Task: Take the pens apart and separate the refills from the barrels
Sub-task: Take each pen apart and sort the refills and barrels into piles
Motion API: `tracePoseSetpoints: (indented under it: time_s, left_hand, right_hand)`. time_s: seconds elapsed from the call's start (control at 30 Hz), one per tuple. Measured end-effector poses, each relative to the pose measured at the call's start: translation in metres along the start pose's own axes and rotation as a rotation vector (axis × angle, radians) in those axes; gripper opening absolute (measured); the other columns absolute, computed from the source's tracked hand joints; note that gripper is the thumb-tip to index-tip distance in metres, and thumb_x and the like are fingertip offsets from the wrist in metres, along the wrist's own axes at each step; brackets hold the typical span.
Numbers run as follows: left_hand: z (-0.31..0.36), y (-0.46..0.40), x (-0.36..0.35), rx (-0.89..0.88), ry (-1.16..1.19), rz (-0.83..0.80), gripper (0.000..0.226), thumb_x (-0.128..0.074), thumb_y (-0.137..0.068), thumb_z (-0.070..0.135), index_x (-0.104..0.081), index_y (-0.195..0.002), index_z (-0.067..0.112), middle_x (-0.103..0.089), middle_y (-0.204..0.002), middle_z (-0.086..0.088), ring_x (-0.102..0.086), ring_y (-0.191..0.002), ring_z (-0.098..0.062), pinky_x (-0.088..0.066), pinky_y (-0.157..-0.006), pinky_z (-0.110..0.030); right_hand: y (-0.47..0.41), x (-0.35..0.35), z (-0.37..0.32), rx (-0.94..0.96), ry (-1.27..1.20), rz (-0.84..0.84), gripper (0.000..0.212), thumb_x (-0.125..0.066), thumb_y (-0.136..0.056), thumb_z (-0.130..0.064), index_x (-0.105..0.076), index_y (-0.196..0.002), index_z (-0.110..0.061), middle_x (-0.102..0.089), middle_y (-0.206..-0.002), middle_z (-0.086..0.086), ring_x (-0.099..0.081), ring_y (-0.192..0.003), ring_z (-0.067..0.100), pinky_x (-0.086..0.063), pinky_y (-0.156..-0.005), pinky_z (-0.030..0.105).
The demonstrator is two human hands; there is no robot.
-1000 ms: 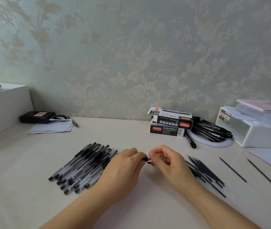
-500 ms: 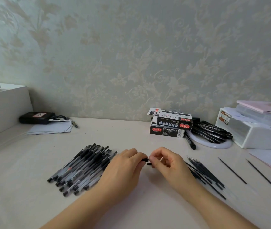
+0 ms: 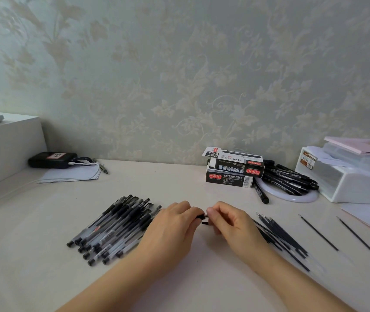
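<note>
**Hands barely shifted on the pen**

Since a second ago both hands sit almost unchanged. I see my left hand (image 3: 175, 224) and right hand (image 3: 229, 221) pinching one pen (image 3: 203, 218) with curled fingers, above the worktop (image 3: 44, 278), between the pen pile (image 3: 114, 228) and the refills (image 3: 281, 235).

Your left hand (image 3: 175, 224) and right hand (image 3: 229, 219) draw slightly closer around the pen (image 3: 203, 216) since a second ago.

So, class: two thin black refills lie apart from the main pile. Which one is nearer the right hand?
The inner loose refill, lying between the refill pile and the outermost refill. It is nearer the right hand.
</note>
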State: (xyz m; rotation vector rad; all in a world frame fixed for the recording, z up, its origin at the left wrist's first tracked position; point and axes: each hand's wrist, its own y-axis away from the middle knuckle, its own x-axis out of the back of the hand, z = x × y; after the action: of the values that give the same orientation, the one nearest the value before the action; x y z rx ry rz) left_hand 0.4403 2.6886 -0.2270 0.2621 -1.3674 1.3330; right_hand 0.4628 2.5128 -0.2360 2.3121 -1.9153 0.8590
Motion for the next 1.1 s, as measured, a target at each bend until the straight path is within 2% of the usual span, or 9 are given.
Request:
tracePoseSetpoints:
  time_s: [0.07, 0.2, 0.43, 0.57, 0.67, 0.8, 0.9, 1.0, 1.1]
  left_hand:
    - [-0.001, 0.000, 0.000, 0.003, 0.004, 0.007, 0.026, -0.040, -0.101, 0.030, -0.060, -0.117, 0.028, -0.052, -0.090, 0.007, -0.050, -0.084, -0.016, -0.042, -0.073, -0.032]
    - [-0.001, 0.000, -0.001, 0.001, 0.029, 0.021, 0.024, -0.042, -0.101, 0.028, -0.062, -0.114, 0.027, -0.051, -0.088, 0.007, -0.049, -0.083, -0.015, -0.040, -0.072, -0.030]
    - [-0.001, -0.003, 0.001, -0.014, 0.055, 0.050, 0.020, -0.050, -0.098, 0.028, -0.068, -0.108, 0.026, -0.054, -0.085, 0.004, -0.050, -0.077, -0.017, -0.042, -0.067, -0.033]
    - [-0.001, -0.004, 0.001, -0.021, 0.066, 0.080, 0.018, -0.054, -0.097, 0.025, -0.069, -0.107, 0.025, -0.055, -0.083, 0.004, -0.051, -0.074, -0.019, -0.044, -0.067, -0.035]
    - [-0.002, -0.004, 0.000, 0.014, 0.056, 0.131, 0.017, -0.054, -0.096, 0.025, -0.068, -0.107, 0.025, -0.054, -0.083, 0.005, -0.051, -0.075, -0.019, -0.045, -0.066, -0.037]
    - [-0.008, -0.002, 0.000, 0.073, 0.040, 0.176, 0.016, -0.054, -0.096, 0.026, -0.067, -0.103, 0.024, -0.055, -0.082, 0.007, -0.052, -0.076, -0.015, -0.045, -0.067, -0.033]
    - [-0.012, -0.001, 0.000, 0.124, 0.039, 0.188, 0.015, -0.054, -0.095, 0.028, -0.067, -0.102, 0.027, -0.052, -0.080, 0.012, -0.050, -0.073, -0.010, -0.043, -0.063, -0.027]
    - [-0.012, -0.001, -0.001, 0.129, 0.038, 0.180, 0.015, -0.054, -0.095, 0.028, -0.067, -0.101, 0.028, -0.051, -0.080, 0.013, -0.049, -0.072, -0.009, -0.042, -0.062, -0.026]
    - [-0.012, -0.001, -0.001, 0.122, 0.046, 0.173, 0.014, -0.054, -0.094, 0.027, -0.067, -0.101, 0.028, -0.051, -0.079, 0.013, -0.049, -0.072, -0.009, -0.042, -0.063, -0.026]
  right_hand:
    - [-0.001, -0.001, 0.000, -0.004, 0.007, 0.008, 0.033, -0.054, -0.097, -0.036, -0.059, -0.070, -0.019, -0.053, -0.056, -0.007, -0.045, -0.055, 0.004, -0.036, -0.058, 0.015]
    - [0.000, -0.001, -0.001, 0.011, -0.019, -0.016, 0.022, -0.055, -0.097, -0.034, -0.062, -0.079, -0.022, -0.062, -0.065, -0.006, -0.049, -0.057, 0.001, -0.037, -0.059, 0.016]
    - [0.000, 0.003, 0.002, 0.015, 0.001, -0.037, 0.027, -0.052, -0.099, -0.029, -0.057, -0.074, -0.023, -0.045, -0.060, -0.009, -0.040, -0.060, 0.007, -0.033, -0.059, 0.018]
    - [0.000, 0.001, 0.000, 0.020, -0.004, -0.011, 0.025, -0.053, -0.098, -0.033, -0.060, -0.077, -0.024, -0.056, -0.063, -0.006, -0.047, -0.061, 0.007, -0.039, -0.064, 0.022]
    - [0.000, -0.001, -0.002, 0.029, -0.006, 0.113, 0.025, -0.050, -0.094, -0.044, -0.063, -0.087, -0.025, -0.063, -0.071, -0.004, -0.050, -0.060, 0.012, -0.040, -0.060, 0.025]
    - [-0.002, 0.001, 0.004, 0.082, 0.203, 0.350, 0.002, -0.062, -0.093, -0.026, -0.062, -0.092, -0.026, -0.060, -0.080, -0.011, -0.050, -0.062, 0.005, -0.038, -0.060, 0.010]
    - [-0.001, -0.002, 0.009, 0.075, 0.436, 0.234, 0.014, -0.070, -0.086, -0.025, -0.064, -0.099, -0.024, -0.054, -0.094, -0.010, -0.049, -0.080, 0.001, -0.038, -0.074, 0.009]
    - [-0.001, -0.005, 0.013, 0.047, 0.534, 0.117, 0.017, -0.071, -0.084, -0.030, -0.069, -0.098, -0.021, -0.054, -0.098, -0.007, -0.050, -0.097, 0.010, -0.041, -0.089, 0.022]
    - [-0.001, -0.004, 0.012, 0.066, 0.545, 0.106, 0.009, -0.068, -0.087, -0.027, -0.067, -0.090, -0.019, -0.055, -0.092, -0.009, -0.050, -0.093, 0.014, -0.042, -0.087, 0.028]
